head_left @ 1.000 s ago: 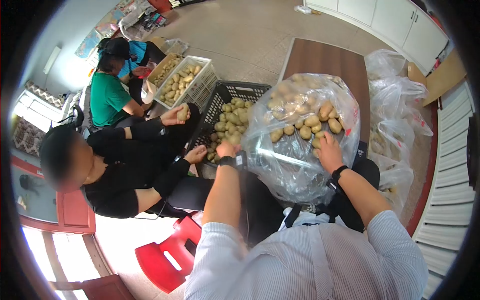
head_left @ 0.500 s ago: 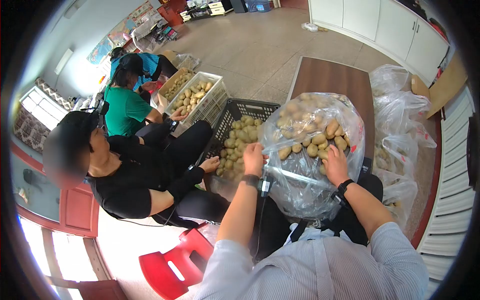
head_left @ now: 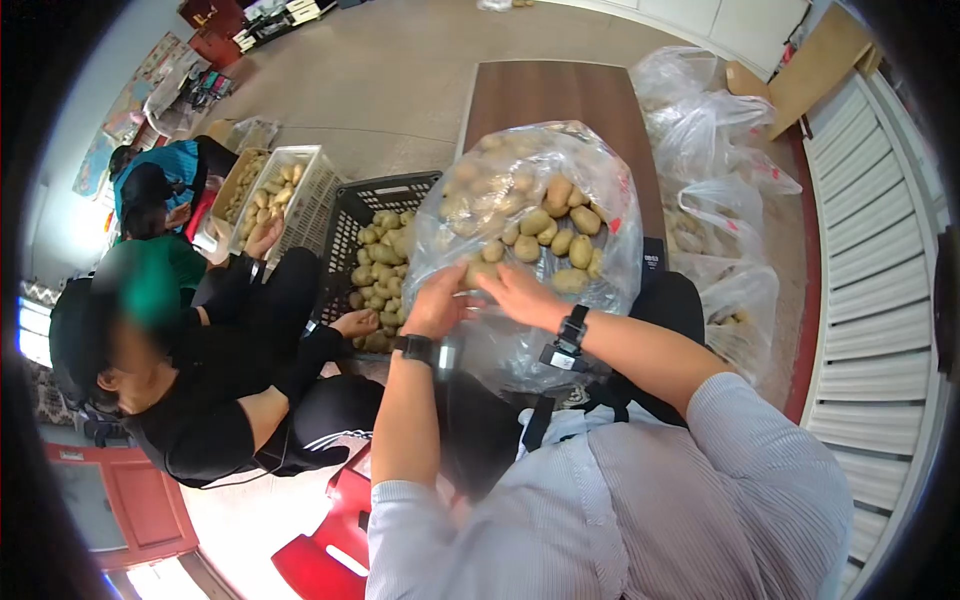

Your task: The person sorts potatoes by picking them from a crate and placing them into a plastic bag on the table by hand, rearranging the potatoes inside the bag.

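A clear plastic bag (head_left: 500,345) of potatoes lies open on the brown table, its mouth facing me. At its left edge my left hand (head_left: 438,303) is closed on the plastic rim. My right hand (head_left: 522,296) has its fingers spread at the bag's mouth, close to my left hand, with a potato (head_left: 480,272) partly showing beside the fingertips. Several potatoes (head_left: 570,280) lie loose inside the bag, beyond my right hand. Left of the bag, a black crate (head_left: 340,225) holds many potatoes.
A co-worker in black (head_left: 215,400) sits at the left, one hand by the black crate. Two more people sit beyond, near a white crate (head_left: 305,205). The brown table (head_left: 560,90) extends behind the bag. Filled plastic bags (head_left: 725,210) stand at right; a red stool (head_left: 320,560) is below left.
My right hand has moved left from the potatoes to the bag's mouth, near my left hand. The view has shifted, and the co-worker's hand has moved to the white crate.
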Motion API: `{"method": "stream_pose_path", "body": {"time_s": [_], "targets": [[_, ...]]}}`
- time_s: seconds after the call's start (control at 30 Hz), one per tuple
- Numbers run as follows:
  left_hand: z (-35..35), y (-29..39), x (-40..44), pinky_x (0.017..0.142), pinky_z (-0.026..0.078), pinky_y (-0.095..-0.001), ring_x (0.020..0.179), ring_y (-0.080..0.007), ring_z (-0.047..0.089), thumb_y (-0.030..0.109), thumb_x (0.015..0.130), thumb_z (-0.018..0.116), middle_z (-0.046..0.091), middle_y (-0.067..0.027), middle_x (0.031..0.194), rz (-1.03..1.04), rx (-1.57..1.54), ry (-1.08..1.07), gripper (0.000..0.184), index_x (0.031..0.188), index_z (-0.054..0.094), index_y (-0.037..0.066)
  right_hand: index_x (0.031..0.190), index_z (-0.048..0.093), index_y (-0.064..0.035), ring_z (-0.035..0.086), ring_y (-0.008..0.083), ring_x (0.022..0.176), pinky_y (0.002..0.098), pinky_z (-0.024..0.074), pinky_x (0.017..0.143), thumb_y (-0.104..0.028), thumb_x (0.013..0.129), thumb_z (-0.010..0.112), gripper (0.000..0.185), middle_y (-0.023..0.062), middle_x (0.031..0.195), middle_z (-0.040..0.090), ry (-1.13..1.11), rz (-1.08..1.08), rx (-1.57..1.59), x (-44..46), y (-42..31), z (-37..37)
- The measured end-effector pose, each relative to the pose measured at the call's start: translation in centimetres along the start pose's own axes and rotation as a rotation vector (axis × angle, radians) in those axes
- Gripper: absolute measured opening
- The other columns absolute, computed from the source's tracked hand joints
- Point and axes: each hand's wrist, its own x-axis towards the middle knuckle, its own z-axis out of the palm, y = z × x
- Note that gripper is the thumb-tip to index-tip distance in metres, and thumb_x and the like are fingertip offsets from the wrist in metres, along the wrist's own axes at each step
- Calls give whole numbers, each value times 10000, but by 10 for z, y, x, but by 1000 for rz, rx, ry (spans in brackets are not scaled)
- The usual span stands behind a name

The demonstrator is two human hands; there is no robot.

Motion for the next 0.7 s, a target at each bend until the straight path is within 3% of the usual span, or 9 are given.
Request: {"method": "stream_pose_path", "body": {"time_s": [0.17,0.27,0.33,0.37,0.43,0.57,0.7], "targets": [[-3,-2,3,577,506,-323,735,-245,660,292,963,582,647,-115,1011,7,33,6,369,1219,516,35,938,594,44,607,462,889,520,455,764,-466,993,422,541,297,908,639,-88,49,-6,-11,5,-1],[-3,-2,4,575,512,-325,710,-231,646,283,967,575,649,-115,1006,63,22,68,333,1186,524,38,943,588,14,598,443,879,502,456,772,-402,997,440,445,253,890,631,33,-129,71,-14,25,-1],[-10,-1,6,574,518,-330,706,-228,640,276,971,562,649,-115,1001,107,-31,109,317,1177,525,38,957,602,-23,586,408,882,477,458,791,-279,954,507,273,200,898,605,76,-144,-154,-21,36,-14],[-15,-2,8,574,524,-336,702,-224,633,269,975,549,650,-115,996,154,-81,145,302,1168,527,39,957,602,-23,586,408,882,477,458,791,-279,954,507,273,200,898,605,74,-143,-154,-24,47,-18],[-27,-4,10,576,529,-344,709,-228,632,266,977,540,650,-117,991,216,-149,180,301,1171,526,37,944,620,-48,572,369,914,455,461,803,-170,877,555,153,155,929,582,276,-258,-383,-30,70,-25],[-44,-3,13,609,543,-355,745,-240,623,263,979,513,638,-130,998,304,-362,353,309,1184,525,31,958,628,-79,571,349,950,450,466,820,-131,836,559,149,108,1013,600,323,-103,-618,-39,94,-38],[-66,-4,13,651,552,-366,775,-255,621,257,976,507,618,-141,1010,369,-491,514,338,1205,519,8,897,648,-76,573,335,945,449,460,823,-136,830,565,122,104,948,619,317,-100,-665,-44,93,-38]]}}
